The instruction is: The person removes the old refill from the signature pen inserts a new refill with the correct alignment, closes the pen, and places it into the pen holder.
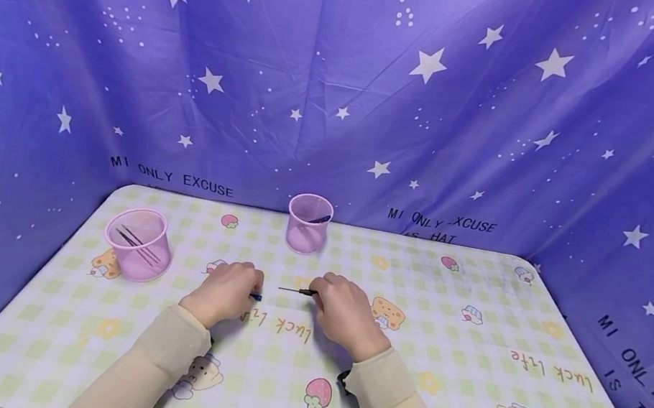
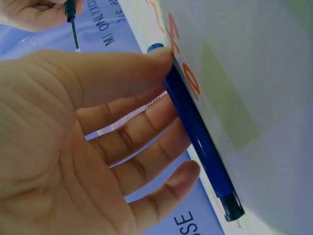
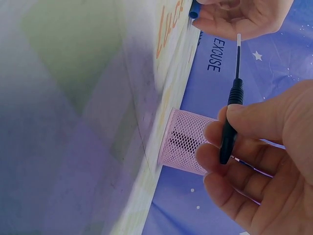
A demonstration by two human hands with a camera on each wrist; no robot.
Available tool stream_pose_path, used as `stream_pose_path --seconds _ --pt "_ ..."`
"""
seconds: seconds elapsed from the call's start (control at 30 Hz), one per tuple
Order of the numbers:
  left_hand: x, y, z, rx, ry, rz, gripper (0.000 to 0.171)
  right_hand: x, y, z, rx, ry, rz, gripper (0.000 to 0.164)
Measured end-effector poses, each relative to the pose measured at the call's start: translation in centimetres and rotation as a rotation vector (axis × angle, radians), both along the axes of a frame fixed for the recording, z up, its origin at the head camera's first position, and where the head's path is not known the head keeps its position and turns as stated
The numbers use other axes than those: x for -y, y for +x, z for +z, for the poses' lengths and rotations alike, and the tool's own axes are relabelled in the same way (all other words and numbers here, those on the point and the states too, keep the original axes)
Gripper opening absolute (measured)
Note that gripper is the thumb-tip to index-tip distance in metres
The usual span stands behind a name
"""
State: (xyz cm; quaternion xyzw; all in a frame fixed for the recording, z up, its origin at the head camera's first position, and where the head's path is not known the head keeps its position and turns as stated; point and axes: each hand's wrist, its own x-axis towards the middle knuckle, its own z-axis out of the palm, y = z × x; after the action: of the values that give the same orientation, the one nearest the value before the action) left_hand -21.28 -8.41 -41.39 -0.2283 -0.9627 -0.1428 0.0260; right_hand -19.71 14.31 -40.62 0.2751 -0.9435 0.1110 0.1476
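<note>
My left hand (image 1: 224,294) pinches a blue pen barrel (image 2: 198,134) between thumb and fingers, close to the tabletop. A dark cap-like piece (image 2: 232,208) ends the barrel at the bottom of the left wrist view, while its other end shows beside my thumb. Opposite it, my right hand (image 1: 347,315) holds the black grip section of a pen (image 3: 234,95) between thumb and fingers. From that section a thin refill (image 3: 238,61) sticks out toward the left hand. In the head view a gap separates the refill's tip from the barrel.
A pink mesh cup (image 1: 305,235) holding a dark pen-like item stands at the back edge. Another pink mesh cup (image 1: 146,261), with several thin dark sticks, stands at the left. The checked tablecloth (image 1: 467,375) covers the table; a blue starry curtain (image 1: 349,77) surrounds it.
</note>
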Motion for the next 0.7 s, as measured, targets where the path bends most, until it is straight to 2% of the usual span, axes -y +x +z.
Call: stream_pose_path --seconds 0.13,0.4,0.7 --pt "-0.01 0.04 0.21 0.013 0.001 0.006 0.015 0.01 0.01 -0.01 -0.004 0.005 0.0 0.009" --pt "-0.13 0.15 0.52 0.019 0.003 0.008 0.023 0.08 0.1 0.09 -0.005 0.013 0.001 0.008" --pt "-0.2 0.33 0.81 -0.01 0.012 -0.009 0.026 0.15 0.13 0.22 -0.001 0.02 0.001 0.008"
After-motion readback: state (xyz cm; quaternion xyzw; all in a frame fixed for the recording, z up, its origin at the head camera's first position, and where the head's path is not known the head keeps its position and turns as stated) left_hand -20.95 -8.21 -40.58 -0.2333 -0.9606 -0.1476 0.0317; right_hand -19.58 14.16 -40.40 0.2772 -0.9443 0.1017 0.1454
